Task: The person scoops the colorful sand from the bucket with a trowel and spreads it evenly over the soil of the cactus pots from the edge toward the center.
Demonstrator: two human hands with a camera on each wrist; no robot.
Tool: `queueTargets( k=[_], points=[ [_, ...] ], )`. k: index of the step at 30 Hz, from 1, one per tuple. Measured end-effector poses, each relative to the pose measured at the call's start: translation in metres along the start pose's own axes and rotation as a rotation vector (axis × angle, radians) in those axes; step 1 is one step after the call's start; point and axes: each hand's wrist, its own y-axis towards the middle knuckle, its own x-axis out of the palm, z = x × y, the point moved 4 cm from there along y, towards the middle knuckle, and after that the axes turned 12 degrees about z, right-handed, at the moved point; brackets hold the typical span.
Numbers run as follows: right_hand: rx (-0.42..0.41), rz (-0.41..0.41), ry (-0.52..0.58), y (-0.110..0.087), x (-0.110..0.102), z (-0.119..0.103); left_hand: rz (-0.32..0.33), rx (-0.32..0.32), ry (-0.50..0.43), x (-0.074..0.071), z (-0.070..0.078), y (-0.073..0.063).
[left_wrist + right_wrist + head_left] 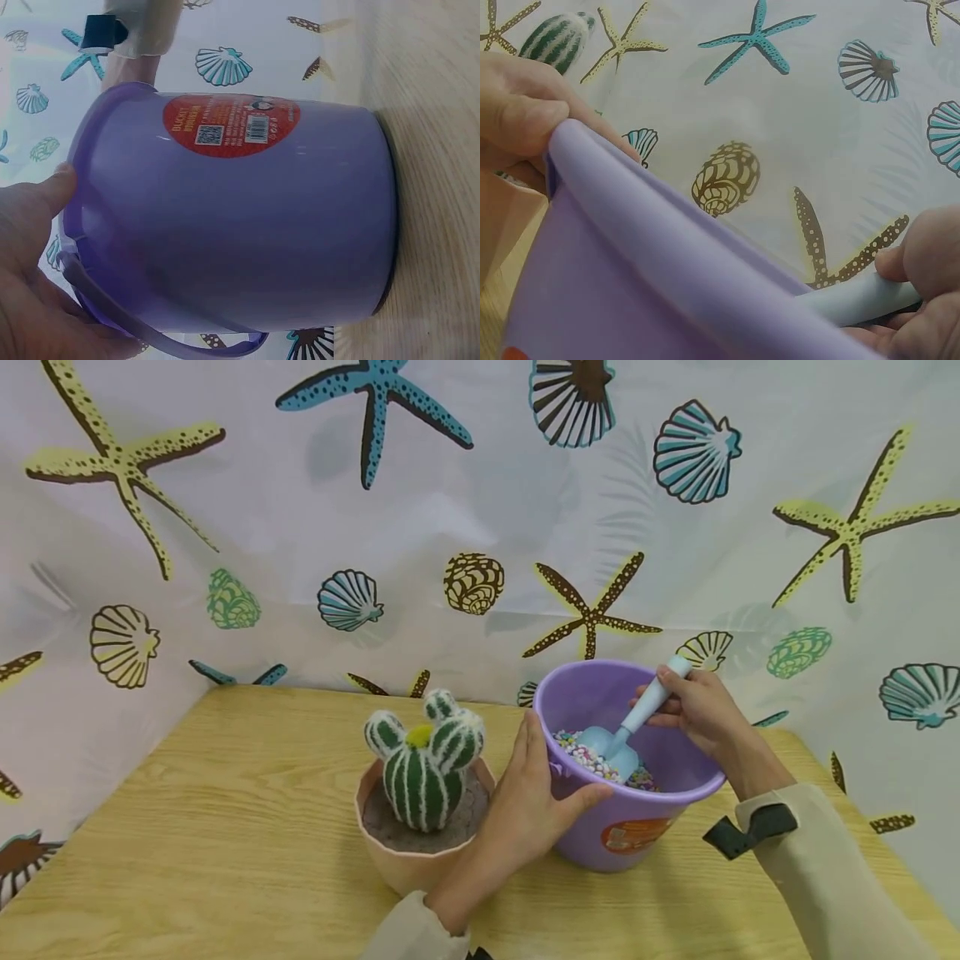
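A purple bucket (615,827) with a red oval label stands on the wooden table. My left hand (528,810) holds its near left rim, thumb across the front and fingers along the side. In my right hand (697,706) is the handle of a light blue scoop (637,718), reaching into the bucket. The scoop's blade rests among small multicoloured pebbles (577,750) at the bucket's bottom. In the right wrist view, the rim hides the blade and only the scoop's handle (855,300) shows. The bucket's handle (120,315) hangs beside my left fingers.
Left of the bucket, behind my left forearm, a pale pink pot (405,864) holds grey soil and a green knitted cactus (423,781). The wooden table (225,827) meets a white cloth backdrop (450,510) printed with starfish and shells.
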Motion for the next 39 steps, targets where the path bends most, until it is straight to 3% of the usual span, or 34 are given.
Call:
queueTargets(
  k=[7, 20, 27, 39],
  points=[
    [0.009, 0.007, 0.001, -0.002, 0.003, 0.0, 0.074, 0.08, -0.075, 0.0, 0.001, 0.0],
    [0.007, -0.013, 0.053, 0.0, -0.014, 0.002, 0.124, 0.107, -0.028, 0.018, 0.009, 0.001],
    [0.041, -0.03, 0.108, 0.001, -0.022, 0.006, 0.156, 0.106, -0.033, 0.025, 0.006, 0.0],
    [0.012, -0.059, 0.147, 0.001, -0.025, 0.007, 0.076, 0.09, -0.042, 0.022, 0.002, 0.001]
  ],
)
